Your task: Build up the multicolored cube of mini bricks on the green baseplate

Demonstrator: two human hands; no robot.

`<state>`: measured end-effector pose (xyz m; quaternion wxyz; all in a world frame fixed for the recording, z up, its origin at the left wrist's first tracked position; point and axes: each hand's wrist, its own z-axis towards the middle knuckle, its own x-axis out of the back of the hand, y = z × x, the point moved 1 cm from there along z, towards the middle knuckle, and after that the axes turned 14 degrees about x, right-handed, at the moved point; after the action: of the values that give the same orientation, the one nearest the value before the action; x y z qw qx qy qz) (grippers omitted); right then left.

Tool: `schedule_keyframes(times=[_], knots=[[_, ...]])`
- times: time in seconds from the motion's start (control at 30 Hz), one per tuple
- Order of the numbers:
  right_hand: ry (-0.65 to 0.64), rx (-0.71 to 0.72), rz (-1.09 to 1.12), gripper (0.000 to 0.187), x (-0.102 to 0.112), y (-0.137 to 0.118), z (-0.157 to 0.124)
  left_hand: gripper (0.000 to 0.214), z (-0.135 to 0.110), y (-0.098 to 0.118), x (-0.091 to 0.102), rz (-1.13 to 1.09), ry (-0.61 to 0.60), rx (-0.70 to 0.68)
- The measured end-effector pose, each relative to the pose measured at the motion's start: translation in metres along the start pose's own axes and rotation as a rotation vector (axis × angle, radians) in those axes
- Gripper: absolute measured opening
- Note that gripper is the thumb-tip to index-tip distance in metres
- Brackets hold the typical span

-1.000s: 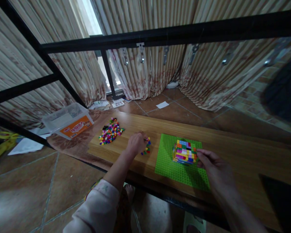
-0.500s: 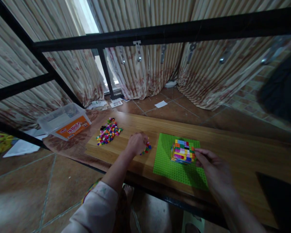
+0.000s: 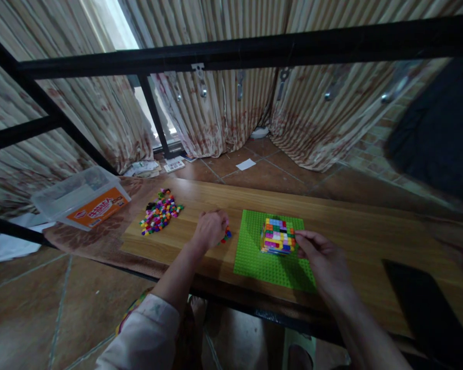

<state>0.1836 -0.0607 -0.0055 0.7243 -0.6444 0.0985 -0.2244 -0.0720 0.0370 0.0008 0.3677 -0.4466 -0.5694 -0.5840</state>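
Observation:
A multicoloured block of toy bricks (image 3: 278, 236) stands on a green studded baseplate (image 3: 250, 262). My right hand (image 3: 322, 257) is at its right side, with thumb and forefinger closed on its edge. To the left of the baseplate, my left hand (image 3: 210, 228) is low over a small group of loose toy bricks (image 3: 227, 236). Its fingers are curled down and partly hidden, so anything between them does not show. A larger heap of loose toy bricks (image 3: 160, 213) lies farther left on the wooden tabletop (image 3: 200, 195).
A clear plastic box (image 3: 81, 198) with an orange label sits at the table's left end on a brown cloth (image 3: 139, 190). A dark flat object (image 3: 420, 303) lies at the right. Beyond it, another person's hand (image 3: 459, 246) shows dimly. A black metal bar (image 3: 231, 56) spans the back.
The view has swung slightly right, so everything sits farther left. Both hands keep about the same places, left over the small group, right at the block. Another person's hand shows at the right edge.

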Motion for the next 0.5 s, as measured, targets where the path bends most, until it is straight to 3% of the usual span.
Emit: schedule_keyframes(times=[0.2, 0.37, 0.5], knots=[[0.023, 0.017, 0.018, 0.032, -0.003, -0.005, 0.001, 0.011, -0.005, 0.017, 0.000, -0.461, 0.055, -0.078], [0.070, 0.082, 0.002, 0.029, -0.003, -0.011, 0.000, 0.009, -0.021, 0.042, -0.006, -0.758, -0.038, -0.092], [0.086, 0.142, 0.005, 0.024, -0.003, -0.015, -0.001, 0.011, -0.035, 0.057, -0.008, -0.823, -0.123, -0.142]])
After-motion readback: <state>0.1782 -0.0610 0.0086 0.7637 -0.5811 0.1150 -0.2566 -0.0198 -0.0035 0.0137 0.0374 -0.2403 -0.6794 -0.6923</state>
